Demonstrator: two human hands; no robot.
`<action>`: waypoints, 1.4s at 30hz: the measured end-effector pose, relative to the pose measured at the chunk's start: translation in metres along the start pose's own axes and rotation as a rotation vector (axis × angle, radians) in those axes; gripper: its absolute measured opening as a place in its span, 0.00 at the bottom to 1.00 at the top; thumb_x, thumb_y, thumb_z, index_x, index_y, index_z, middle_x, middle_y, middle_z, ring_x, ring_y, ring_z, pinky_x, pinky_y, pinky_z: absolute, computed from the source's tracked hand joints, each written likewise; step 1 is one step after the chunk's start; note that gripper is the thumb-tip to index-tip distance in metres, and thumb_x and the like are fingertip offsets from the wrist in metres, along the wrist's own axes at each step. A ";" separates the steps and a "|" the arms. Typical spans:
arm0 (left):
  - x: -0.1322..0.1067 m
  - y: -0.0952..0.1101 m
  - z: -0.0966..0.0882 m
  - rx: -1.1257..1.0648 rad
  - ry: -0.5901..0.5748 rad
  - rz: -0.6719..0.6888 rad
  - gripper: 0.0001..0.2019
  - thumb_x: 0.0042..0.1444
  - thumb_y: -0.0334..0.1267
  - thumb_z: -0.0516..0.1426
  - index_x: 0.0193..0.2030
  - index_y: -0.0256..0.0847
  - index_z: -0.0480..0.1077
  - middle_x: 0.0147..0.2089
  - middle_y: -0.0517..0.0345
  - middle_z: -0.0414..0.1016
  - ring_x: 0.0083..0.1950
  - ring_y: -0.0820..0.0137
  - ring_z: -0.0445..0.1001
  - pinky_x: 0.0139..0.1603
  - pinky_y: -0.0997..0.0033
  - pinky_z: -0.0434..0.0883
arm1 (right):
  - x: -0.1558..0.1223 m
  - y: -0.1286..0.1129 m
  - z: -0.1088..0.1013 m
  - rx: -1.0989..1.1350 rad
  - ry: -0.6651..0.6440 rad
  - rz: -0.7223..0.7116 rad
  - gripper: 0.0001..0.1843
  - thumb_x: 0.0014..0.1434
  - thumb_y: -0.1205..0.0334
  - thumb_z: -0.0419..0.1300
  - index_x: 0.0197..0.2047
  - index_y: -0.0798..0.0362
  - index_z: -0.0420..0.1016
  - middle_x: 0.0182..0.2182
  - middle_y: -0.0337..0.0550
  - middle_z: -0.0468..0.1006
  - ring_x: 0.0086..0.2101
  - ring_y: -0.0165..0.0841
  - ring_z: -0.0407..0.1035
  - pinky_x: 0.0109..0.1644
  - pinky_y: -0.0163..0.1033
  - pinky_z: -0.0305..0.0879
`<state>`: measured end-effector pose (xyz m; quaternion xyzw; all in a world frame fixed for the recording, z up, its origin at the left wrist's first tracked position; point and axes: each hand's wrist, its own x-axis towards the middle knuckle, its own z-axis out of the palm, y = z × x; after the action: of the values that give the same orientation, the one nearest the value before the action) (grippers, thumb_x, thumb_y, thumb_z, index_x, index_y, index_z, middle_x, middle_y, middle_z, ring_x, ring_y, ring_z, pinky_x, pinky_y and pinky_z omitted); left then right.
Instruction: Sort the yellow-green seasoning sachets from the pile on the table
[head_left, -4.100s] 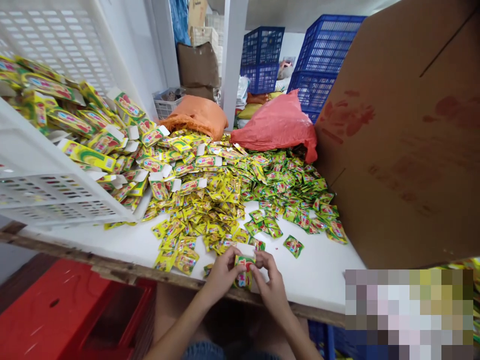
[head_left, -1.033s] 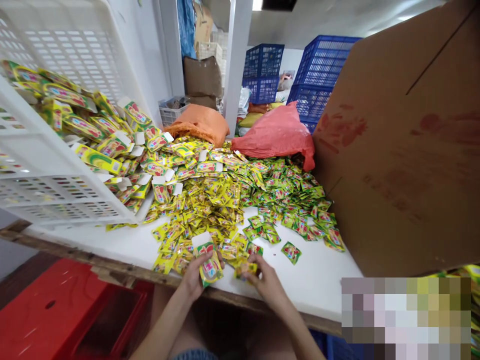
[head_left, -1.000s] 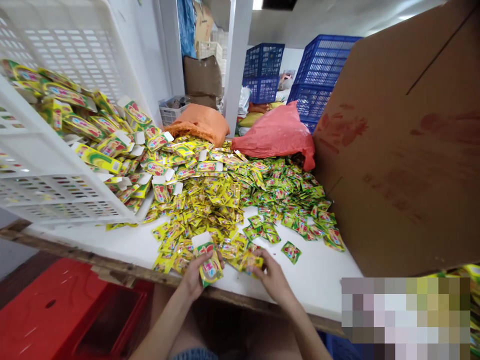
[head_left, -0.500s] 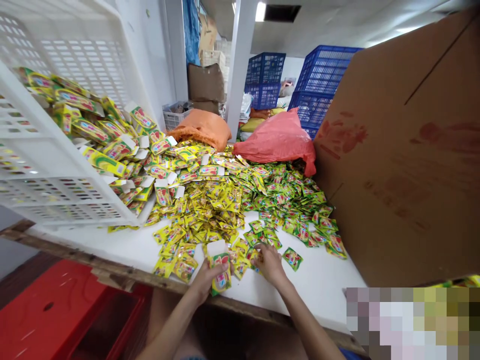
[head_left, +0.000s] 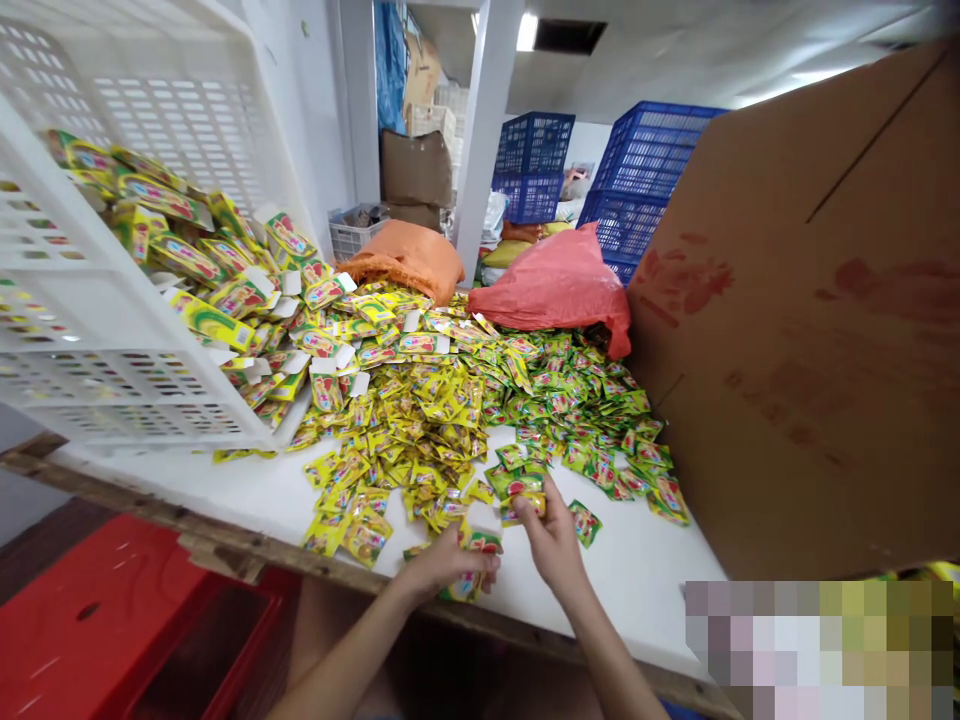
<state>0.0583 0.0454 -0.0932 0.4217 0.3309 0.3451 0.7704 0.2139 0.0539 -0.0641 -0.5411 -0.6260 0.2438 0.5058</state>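
Note:
My left hand [head_left: 442, 566] is closed round a small yellow and green carton [head_left: 474, 556] with its white top flap up, at the near edge of the white table [head_left: 645, 560]. My right hand [head_left: 553, 538] pinches a few small sachets [head_left: 523, 493] just right of the carton's open top. Beyond both hands lies a wide heap of yellow sachets [head_left: 420, 410] and green sachets [head_left: 592, 400].
A tilted white plastic crate [head_left: 112, 330] on the left spills flat cartons [head_left: 225, 290]. A big cardboard flap [head_left: 810, 330] stands on the right. Orange sack [head_left: 405, 262] and red sack [head_left: 555, 285] lie behind, blue crates [head_left: 637, 180] further back. A red stool [head_left: 112, 630] sits below left.
My left hand has carried the carton to the right along the table edge. My right hand has come up out of the heap with sachets pinched in it, close to the carton's top.

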 end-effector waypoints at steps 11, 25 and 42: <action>0.008 -0.013 -0.005 0.057 -0.068 0.046 0.15 0.40 0.36 0.61 0.36 0.33 0.68 0.20 0.60 0.71 0.20 0.73 0.69 0.23 0.73 0.67 | 0.001 -0.019 0.002 -0.478 -0.362 -0.298 0.06 0.59 0.61 0.51 0.38 0.51 0.66 0.35 0.45 0.65 0.39 0.39 0.62 0.42 0.44 0.62; 0.005 -0.017 -0.014 0.221 0.108 0.174 0.22 0.37 0.34 0.64 0.42 0.36 0.66 0.36 0.58 0.72 0.38 0.69 0.69 0.40 0.71 0.66 | -0.024 -0.010 -0.003 -0.375 -0.410 -0.277 0.09 0.60 0.62 0.50 0.34 0.49 0.70 0.44 0.46 0.66 0.47 0.40 0.59 0.48 0.48 0.57; -0.008 -0.015 -0.012 0.438 0.278 0.438 0.05 0.52 0.37 0.55 0.33 0.38 0.69 0.36 0.57 0.68 0.40 0.69 0.68 0.43 0.71 0.64 | -0.045 0.009 0.011 0.040 -0.300 -0.010 0.10 0.59 0.58 0.51 0.35 0.53 0.71 0.34 0.43 0.73 0.37 0.34 0.67 0.43 0.37 0.63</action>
<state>0.0475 0.0378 -0.1095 0.5872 0.4009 0.4772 0.5165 0.2035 0.0180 -0.0923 -0.4854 -0.6923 0.3318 0.4184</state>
